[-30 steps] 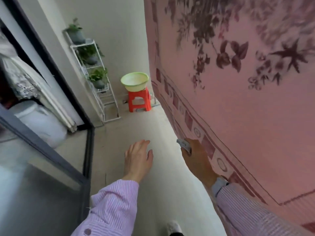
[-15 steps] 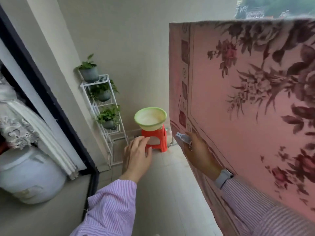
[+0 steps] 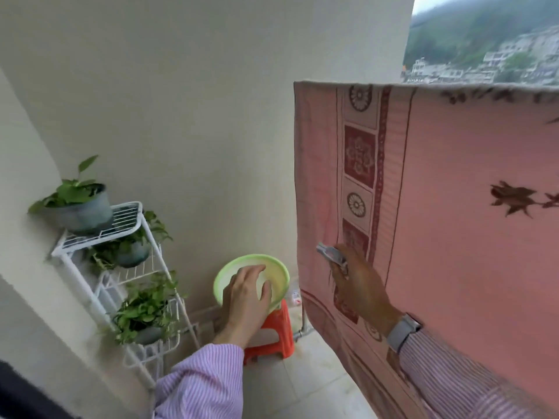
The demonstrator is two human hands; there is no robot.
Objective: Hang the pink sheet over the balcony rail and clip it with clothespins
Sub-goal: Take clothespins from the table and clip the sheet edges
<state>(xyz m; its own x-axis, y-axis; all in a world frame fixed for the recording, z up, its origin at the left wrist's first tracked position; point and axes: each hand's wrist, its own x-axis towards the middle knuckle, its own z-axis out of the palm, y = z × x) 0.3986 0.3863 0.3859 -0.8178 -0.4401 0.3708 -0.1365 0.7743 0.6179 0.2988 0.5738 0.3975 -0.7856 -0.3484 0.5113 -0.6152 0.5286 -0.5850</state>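
Note:
The pink sheet point(image 3: 453, 213), printed with dark flowers and a patterned border, hangs over the balcony rail and fills the right side of the head view. Its top fold runs along the rail, which the cloth hides. My right hand point(image 3: 360, 285) is held in front of the sheet's left border, shut on a pale grey clothespin point(image 3: 331, 254) that sticks out to the upper left. My left hand point(image 3: 245, 297) floats open with fingers apart, in front of the green basin, holding nothing.
A green basin point(image 3: 279, 278) sits on an orange plastic stool point(image 3: 273, 335) at the far wall. A white wire rack point(image 3: 133, 267) with three potted plants stands to the left. A metal post point(image 3: 304, 323) shows under the sheet's corner. Tiled floor runs between.
The view has swung up from the floor, so the sheet's top edge and the hills beyond now show. Both hands have risen with it; the right still holds the clothespin.

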